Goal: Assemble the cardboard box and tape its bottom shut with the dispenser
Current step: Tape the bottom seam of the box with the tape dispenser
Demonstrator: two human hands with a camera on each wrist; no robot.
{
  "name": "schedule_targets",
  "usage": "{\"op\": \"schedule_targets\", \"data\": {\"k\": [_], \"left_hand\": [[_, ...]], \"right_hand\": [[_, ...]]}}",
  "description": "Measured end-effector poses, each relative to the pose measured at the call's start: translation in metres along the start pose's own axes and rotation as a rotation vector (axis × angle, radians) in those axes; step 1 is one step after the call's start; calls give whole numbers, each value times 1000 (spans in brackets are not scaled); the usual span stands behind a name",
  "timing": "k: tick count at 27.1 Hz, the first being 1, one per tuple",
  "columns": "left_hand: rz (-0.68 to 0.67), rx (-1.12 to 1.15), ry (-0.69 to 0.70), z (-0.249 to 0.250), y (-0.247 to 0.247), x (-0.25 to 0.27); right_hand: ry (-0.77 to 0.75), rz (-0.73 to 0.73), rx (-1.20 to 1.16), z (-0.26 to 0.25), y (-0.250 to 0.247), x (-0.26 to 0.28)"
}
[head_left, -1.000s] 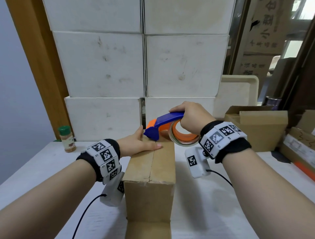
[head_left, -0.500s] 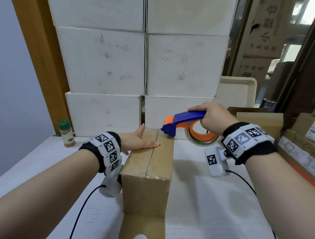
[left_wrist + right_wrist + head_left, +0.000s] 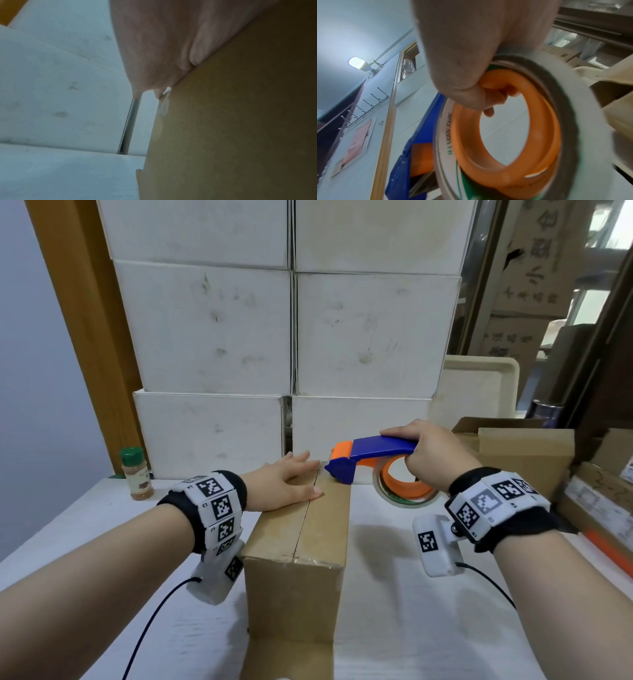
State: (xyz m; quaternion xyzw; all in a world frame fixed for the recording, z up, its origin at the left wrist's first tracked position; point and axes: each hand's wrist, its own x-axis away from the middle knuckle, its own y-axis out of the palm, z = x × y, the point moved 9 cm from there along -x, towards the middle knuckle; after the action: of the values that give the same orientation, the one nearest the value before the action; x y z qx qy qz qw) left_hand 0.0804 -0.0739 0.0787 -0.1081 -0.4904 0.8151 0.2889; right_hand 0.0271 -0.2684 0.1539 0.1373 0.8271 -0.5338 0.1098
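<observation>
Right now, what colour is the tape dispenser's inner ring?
Orange; the tape dispenser ring shows best in the right wrist view.

Brown cardboard box point(image 3: 301, 529) — blue-orange dispenser point(image 3: 373, 455); green-capped jar point(image 3: 136, 473) — black-white checkered wristbands point(image 3: 215, 508).

One brown cardboard box point(image 3: 298, 559) standing on the desk point(image 3: 411, 628), one blue-and-orange tape dispenser point(image 3: 373, 453) with one roll of tape point(image 3: 400, 491). Two hands: left hand point(image 3: 284, 486), right hand point(image 3: 435, 450). One spice jar point(image 3: 136, 474) with a green cap. Six white boxes point(image 3: 212, 333) stacked behind, at least in part visible. One open brown carton point(image 3: 524, 453) at right. One cream tray point(image 3: 479, 388) leaning upright.
</observation>
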Motion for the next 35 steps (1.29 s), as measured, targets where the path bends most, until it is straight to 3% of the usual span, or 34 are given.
{"op": "schedule_targets", "data": {"k": [13,19,35], "left_hand": [[-52,-411,-98,18,-7,-9],[24,-402,-110,21,3,-12],[-9,-401,-90,14,7,-15]], "right_hand": [[-1,-4,12,-2,1,-3],[-3,-6,21,-1,1,-6],[-54,20,-19,7,6,-5]]}}
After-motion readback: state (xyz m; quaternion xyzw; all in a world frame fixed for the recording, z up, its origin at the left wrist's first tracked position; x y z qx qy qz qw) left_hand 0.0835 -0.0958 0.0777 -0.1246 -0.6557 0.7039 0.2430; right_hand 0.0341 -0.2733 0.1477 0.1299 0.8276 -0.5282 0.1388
